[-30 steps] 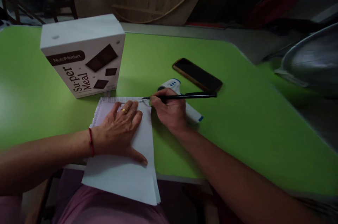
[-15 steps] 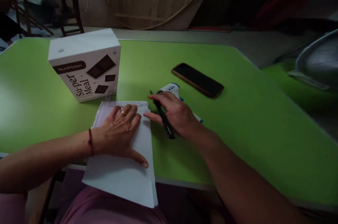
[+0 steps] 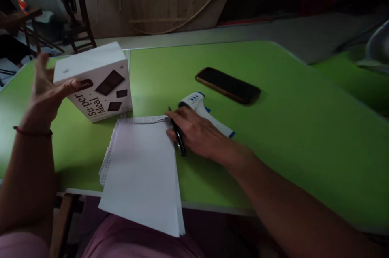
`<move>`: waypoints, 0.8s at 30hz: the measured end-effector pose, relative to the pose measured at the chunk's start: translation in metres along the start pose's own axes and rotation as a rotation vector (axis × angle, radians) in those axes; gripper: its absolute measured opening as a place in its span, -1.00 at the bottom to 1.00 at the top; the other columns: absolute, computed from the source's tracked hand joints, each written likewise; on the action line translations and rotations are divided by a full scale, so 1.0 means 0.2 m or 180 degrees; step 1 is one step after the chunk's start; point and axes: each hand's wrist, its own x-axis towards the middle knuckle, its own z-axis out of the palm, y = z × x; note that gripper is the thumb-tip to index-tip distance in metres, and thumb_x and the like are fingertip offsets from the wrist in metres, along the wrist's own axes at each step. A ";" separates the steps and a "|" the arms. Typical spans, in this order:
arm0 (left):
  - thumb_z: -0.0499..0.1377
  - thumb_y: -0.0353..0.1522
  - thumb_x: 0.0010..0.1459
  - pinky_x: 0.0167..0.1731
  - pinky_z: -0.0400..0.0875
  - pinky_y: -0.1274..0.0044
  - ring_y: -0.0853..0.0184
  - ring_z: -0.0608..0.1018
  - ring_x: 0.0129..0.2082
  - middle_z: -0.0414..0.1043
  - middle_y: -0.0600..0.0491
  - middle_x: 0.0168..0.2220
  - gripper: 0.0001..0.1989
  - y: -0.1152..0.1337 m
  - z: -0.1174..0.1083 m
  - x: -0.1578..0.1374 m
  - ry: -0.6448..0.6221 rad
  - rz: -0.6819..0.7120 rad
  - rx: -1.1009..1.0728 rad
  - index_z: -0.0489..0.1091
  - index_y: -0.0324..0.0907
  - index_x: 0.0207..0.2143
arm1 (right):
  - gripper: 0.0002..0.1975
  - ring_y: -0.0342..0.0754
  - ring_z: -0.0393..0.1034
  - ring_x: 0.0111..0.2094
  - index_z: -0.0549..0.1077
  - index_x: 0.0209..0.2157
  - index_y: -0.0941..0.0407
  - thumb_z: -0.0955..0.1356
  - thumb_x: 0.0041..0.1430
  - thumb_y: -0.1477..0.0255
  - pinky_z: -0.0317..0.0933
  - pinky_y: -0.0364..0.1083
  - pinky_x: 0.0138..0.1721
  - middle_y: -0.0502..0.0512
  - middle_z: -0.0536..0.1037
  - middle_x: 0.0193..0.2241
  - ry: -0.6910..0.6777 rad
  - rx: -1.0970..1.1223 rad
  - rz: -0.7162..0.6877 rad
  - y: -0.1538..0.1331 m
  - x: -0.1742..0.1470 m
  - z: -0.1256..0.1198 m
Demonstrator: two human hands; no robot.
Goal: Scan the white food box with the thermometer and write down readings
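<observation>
A white "Su-per Meal" box (image 3: pixel 105 72) with brown squares on its front stands upright on the green table. My left hand (image 3: pixel 45 92), a red cord at its wrist, is at the box's left side with fingers spread and the thumb across the front face. Whether it touches the box, I cannot tell. My right hand (image 3: pixel 194 132) holds a black pen (image 3: pixel 180 138) between thumb and fingers, beside the upper right of a stack of white paper (image 3: pixel 142 169). The paper's lower end overhangs the table's near edge. Printed or written marks show along its top and left edges.
A white and blue handheld thermometer (image 3: pixel 209 118) lies just beyond my right hand, partly covered by it. Behind it lies a dark phone (image 3: pixel 227 85) in a brown case. The green table (image 3: pixel 288 136) extends right. A dark chair (image 3: pixel 80 27) stands past the far edge.
My left hand has lifted off the paper and moved left and away from me to the box. My right hand has lowered slightly with the pen, closer to the paper's edge.
</observation>
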 end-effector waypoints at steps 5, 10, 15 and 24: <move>0.28 -0.10 0.10 -0.01 0.37 0.20 0.12 0.41 -0.03 0.44 0.00 0.08 -0.40 0.02 0.01 -0.02 -0.0894 -0.0990 -0.1585 0.33 -0.23 0.10 | -0.51 0.10 0.35 -0.25 0.40 0.04 0.20 0.15 0.09 0.69 0.35 0.07 -0.27 0.29 0.44 -0.28 -0.0133 -0.0258 -0.0153 -0.01 -0.02 -0.01; 0.37 -0.20 -0.02 0.00 0.47 0.25 0.16 0.49 -0.02 0.46 -0.02 0.06 -0.43 0.00 0.06 -0.02 -0.0406 -0.1281 -0.1807 0.40 -0.26 0.03 | -0.50 0.04 0.34 -0.30 0.44 0.03 0.22 0.09 0.17 0.70 0.32 0.01 -0.30 0.25 0.43 -0.32 -0.0393 -0.0548 -0.0060 -0.03 -0.02 -0.03; 0.36 -0.27 0.00 -0.20 0.61 0.30 0.15 0.59 -0.15 0.55 0.07 -0.07 -0.60 0.05 0.04 -0.08 0.0087 -0.1434 -0.2495 0.48 -0.18 -0.08 | -0.48 -0.01 0.37 -0.30 0.37 0.10 0.23 0.11 0.16 0.68 0.29 -0.06 -0.36 0.27 0.48 -0.25 -0.0414 -0.0644 0.0019 -0.10 -0.05 -0.06; 0.34 -0.24 0.07 -0.21 0.59 0.34 0.17 0.61 -0.20 0.56 -0.01 -0.14 -0.60 0.26 0.06 -0.13 -0.0791 -0.1089 -0.2774 0.47 -0.21 -0.06 | -0.48 0.27 0.35 -0.04 0.34 0.05 0.29 0.26 0.22 0.18 0.13 -0.02 -0.41 0.48 0.43 -0.04 -0.0734 -0.1326 0.2013 -0.17 0.00 -0.26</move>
